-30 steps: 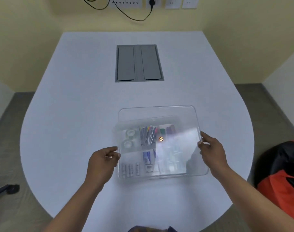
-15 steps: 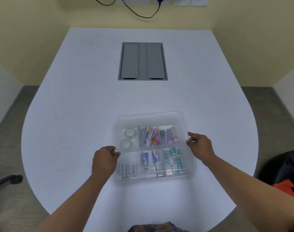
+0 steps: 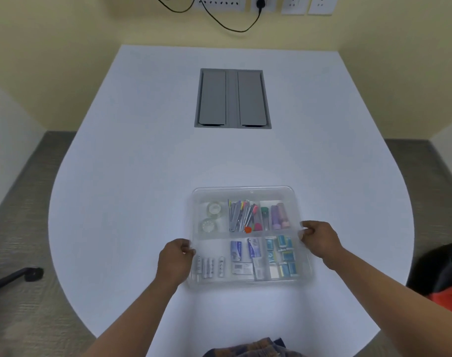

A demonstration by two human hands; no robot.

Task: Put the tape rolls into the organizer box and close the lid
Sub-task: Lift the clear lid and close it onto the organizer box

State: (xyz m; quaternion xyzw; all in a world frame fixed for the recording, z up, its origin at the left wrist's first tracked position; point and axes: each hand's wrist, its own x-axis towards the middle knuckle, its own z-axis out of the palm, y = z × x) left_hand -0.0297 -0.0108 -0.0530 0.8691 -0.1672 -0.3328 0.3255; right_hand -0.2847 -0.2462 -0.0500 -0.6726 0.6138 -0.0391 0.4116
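A clear plastic organizer box (image 3: 248, 280) sits on the white table near its front edge. Its clear lid (image 3: 245, 193) lies flat over the box. Two clear tape rolls (image 3: 211, 217) rest one behind the other in the back left compartment. My left hand (image 3: 174, 261) pinches the lid's left edge. On the opposite side, my right hand (image 3: 318, 239) pinches its right edge. Pens, glue sticks, batteries and small packets fill the other compartments.
A grey cable hatch (image 3: 232, 98) is set into the table's middle. Wall sockets with a black cable (image 3: 230, 24) run along the far wall. A chair base (image 3: 18, 275) stands on the floor at left, a black and orange bag (image 3: 441, 279) at right.
The lid was held tilted above the box a second ago. It has come down flat onto the box, and both hands have moved inward and lower with it.
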